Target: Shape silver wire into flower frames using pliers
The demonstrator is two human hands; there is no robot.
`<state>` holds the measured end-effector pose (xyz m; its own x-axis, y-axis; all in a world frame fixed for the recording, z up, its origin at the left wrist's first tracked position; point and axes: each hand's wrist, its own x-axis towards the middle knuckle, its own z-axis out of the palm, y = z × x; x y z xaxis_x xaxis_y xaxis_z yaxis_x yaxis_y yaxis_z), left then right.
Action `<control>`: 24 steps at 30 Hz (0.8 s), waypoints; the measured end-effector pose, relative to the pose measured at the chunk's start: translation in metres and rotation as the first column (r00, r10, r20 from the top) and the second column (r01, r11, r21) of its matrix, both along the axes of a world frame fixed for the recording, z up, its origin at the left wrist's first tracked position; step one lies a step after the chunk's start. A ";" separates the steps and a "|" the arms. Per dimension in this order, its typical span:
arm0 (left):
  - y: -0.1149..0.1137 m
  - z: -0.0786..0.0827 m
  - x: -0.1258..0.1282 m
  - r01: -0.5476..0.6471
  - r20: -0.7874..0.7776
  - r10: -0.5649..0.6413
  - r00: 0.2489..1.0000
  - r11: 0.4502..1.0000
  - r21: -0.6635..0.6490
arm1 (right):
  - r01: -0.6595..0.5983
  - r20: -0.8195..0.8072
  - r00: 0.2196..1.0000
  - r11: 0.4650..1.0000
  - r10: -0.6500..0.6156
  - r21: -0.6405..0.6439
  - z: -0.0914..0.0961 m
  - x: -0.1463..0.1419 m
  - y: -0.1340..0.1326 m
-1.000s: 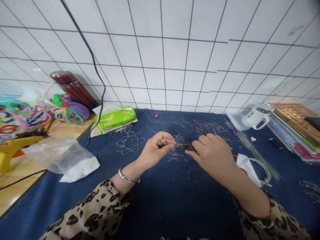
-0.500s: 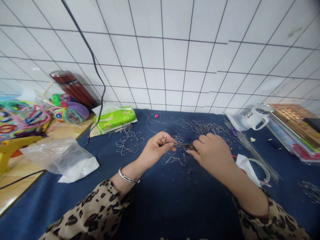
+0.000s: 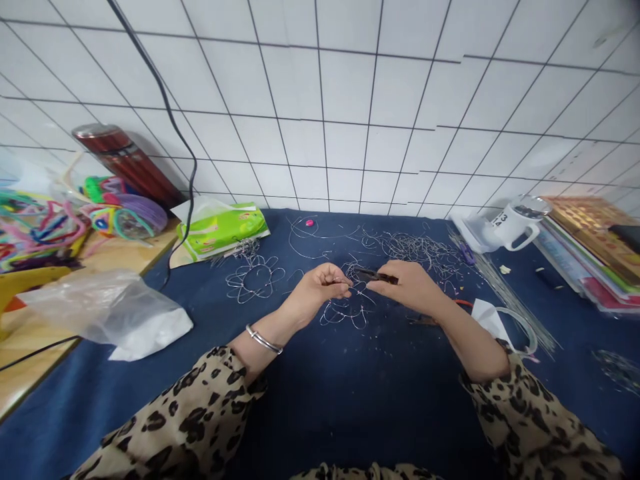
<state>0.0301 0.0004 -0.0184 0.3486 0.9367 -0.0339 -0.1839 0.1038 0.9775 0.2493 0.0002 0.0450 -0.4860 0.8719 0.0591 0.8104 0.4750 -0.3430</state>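
Note:
My left hand [image 3: 324,288] pinches thin wire at its fingertips; looped wire in petal shapes [image 3: 345,315] hangs or lies just below, and I cannot tell how much of it joins the pinched piece. In my right hand [image 3: 407,283] are dark-jawed pliers [image 3: 375,274], their jaws pointing left, a little above and apart from the left fingertips. The handles are mostly hidden in the palm. Left of my hands, a flower-shaped wire loop [image 3: 255,279] lies flat on the dark blue cloth [image 3: 320,400].
Tangled wire [image 3: 420,250] lies behind my right hand, with straight wires [image 3: 510,293] to its right. A green tissue pack [image 3: 220,233], plastic bag [image 3: 110,310] and red flask [image 3: 127,163] stand left. A white mug [image 3: 517,223] and stacked books [image 3: 595,253] are right.
The pliers have come away from the wire at my left fingertips and tilted, jaws upward to the left. My left hand keeps its pinch. The view has shifted slightly.

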 end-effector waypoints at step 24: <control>-0.003 0.000 0.005 -0.127 0.025 0.126 0.992 0.991 0.033 | 0.021 0.361 0.926 0.972 -0.107 0.236 0.002 -0.018 -0.025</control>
<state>0.0346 -0.0028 -0.0180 0.2279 0.9737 0.0056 -0.2153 0.0448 0.9755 0.2311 -0.0253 0.0468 -0.4546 0.8868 0.0837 0.8895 0.4470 0.0950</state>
